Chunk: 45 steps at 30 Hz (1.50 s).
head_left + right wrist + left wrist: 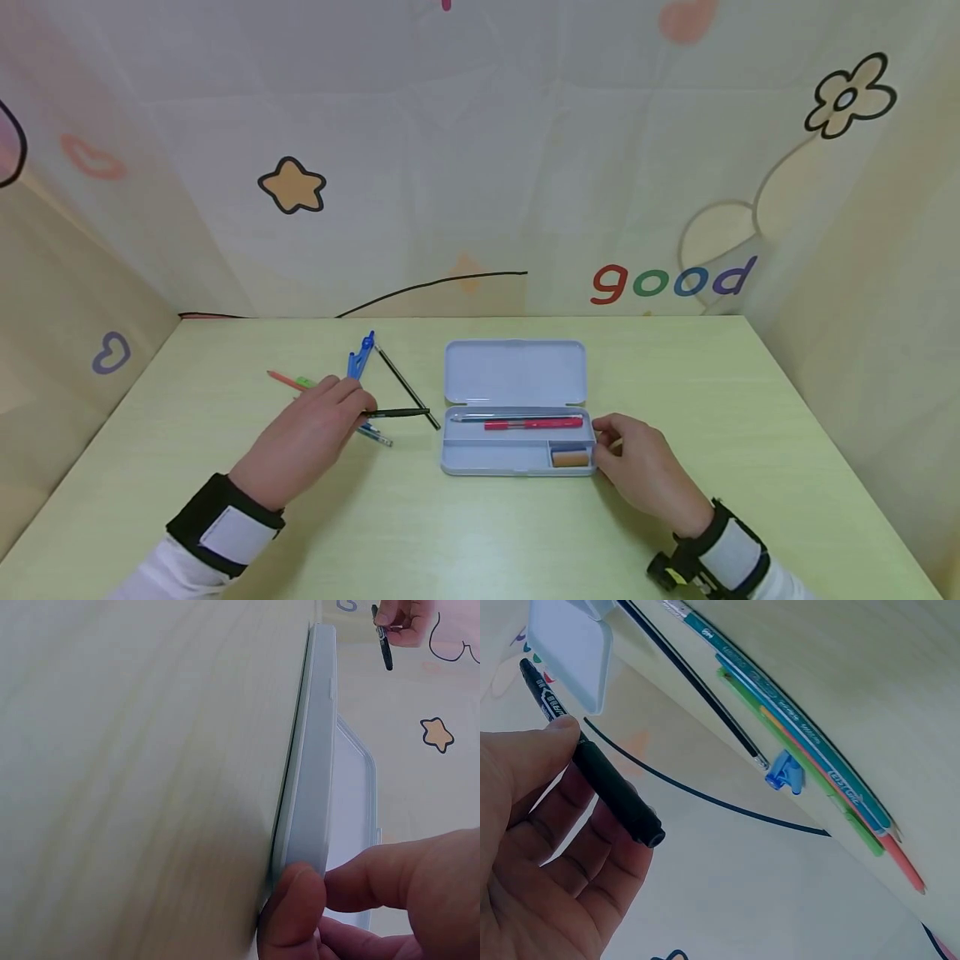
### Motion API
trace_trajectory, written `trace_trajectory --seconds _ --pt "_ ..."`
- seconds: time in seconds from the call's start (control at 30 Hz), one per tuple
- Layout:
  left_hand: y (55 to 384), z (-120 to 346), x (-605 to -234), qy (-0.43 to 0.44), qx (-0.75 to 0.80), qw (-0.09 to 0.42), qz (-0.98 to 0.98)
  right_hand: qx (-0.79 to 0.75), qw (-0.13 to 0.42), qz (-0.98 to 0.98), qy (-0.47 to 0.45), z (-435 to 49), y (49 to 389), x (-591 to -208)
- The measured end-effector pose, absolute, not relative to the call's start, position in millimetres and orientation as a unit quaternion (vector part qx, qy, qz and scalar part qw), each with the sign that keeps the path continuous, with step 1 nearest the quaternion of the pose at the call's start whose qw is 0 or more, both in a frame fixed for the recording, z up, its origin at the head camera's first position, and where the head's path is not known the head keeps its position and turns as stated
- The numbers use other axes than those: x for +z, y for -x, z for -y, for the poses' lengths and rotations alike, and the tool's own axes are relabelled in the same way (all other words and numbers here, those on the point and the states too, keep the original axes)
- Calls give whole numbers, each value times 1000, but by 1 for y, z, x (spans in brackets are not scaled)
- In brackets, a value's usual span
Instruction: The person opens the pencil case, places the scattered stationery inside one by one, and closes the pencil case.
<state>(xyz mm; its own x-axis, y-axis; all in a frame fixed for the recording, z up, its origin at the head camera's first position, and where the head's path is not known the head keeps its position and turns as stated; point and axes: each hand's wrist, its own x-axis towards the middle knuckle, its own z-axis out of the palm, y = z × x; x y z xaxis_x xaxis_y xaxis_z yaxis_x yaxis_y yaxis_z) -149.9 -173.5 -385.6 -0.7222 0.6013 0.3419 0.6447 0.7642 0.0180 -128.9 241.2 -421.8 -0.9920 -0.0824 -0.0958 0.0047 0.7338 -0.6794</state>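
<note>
From my head, the light is bright and even, and it seems to come from above. Soft grey shadows lie on the pale yellow-green wooden table, beside my bare left hand and my bare right hand. The white cloth wall with drawn pictures looks greyish up high. From my left wrist, it is dimmer and bluish. From my right wrist, it is dim too. The table close by looks smeary, with a dark shadow near my fingers and a thin dark line along the pale blue plastic case.
</note>
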Motion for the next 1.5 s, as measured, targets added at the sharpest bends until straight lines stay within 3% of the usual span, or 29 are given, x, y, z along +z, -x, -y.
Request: trace_trajectory --seconds 0.67,1.5 --pt "156 145 -378 361 -64 177 913 -365 62 -929 22 -242 129 -422" --pt "159 108 -375 365 -69 153 916 -360 58 -931 25 -241 129 -422"
